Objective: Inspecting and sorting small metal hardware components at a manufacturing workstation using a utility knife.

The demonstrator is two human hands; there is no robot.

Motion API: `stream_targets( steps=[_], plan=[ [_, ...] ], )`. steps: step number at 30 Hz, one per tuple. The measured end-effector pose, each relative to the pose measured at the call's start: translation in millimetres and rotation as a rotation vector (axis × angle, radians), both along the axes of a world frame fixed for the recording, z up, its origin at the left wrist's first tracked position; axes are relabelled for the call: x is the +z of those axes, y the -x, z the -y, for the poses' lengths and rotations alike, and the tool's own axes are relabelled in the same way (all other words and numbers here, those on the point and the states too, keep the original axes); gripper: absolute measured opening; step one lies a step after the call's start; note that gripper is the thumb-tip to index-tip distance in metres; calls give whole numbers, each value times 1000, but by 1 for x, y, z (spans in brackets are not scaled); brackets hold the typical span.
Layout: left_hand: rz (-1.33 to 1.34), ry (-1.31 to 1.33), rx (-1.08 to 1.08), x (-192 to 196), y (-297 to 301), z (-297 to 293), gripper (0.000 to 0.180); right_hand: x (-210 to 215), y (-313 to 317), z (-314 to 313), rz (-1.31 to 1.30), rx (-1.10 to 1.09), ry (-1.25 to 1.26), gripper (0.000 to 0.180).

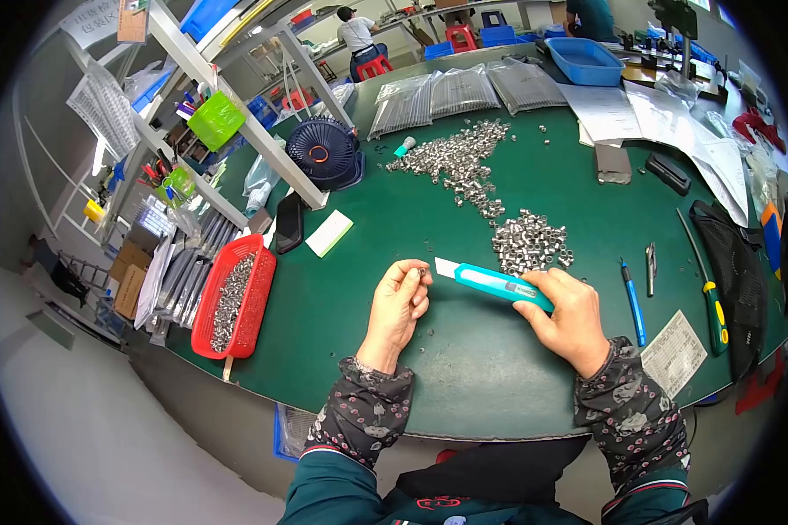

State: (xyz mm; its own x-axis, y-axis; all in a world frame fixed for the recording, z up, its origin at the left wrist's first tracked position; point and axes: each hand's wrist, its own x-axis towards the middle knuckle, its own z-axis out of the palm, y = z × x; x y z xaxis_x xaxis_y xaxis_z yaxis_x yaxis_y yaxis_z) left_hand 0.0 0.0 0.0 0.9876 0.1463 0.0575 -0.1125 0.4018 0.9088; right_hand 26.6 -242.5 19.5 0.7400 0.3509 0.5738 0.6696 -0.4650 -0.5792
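Note:
My right hand (567,317) is wrapped round a teal utility knife (501,285), its blade out and pointing left. Just left of the blade tip, my left hand (397,302) pinches a small metal ring (422,272) between thumb and fingertips; fingers cover most of it. Blade and ring look slightly apart. Beyond the knife lies a heap of short metal rings (531,242) on the green table (464,385). A larger spread of similar pieces (455,157) reaches farther back. To the left, a red plastic basket (256,302) holds many small metal parts.
A dark blue fan (322,150), a black phone (289,223) and sticky notes (329,234) stand left. At right lie a blue pen (632,302), a screwdriver (716,317), a label sheet (674,353) and a stapler (668,173). Bagged tubes (464,93) and a blue tray (584,63) line the back.

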Motion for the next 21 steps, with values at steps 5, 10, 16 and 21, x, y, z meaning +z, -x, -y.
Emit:
stream_targets(
  steps=[5,10,16,21],
  plan=[
    [-16,-33,6,5,1,-1,14,-2,-1,-3,-95,69,-56,27],
    [-7,-26,17,6,2,0,16,0,-1,-3,-173,121,-33,26],
    [-24,-59,-24,4,2,-4,16,-1,-5,0,-266,157,-33,26],
    [-35,-7,15,7,2,-1,15,-3,-7,2,-268,179,-65,28]
  ],
)
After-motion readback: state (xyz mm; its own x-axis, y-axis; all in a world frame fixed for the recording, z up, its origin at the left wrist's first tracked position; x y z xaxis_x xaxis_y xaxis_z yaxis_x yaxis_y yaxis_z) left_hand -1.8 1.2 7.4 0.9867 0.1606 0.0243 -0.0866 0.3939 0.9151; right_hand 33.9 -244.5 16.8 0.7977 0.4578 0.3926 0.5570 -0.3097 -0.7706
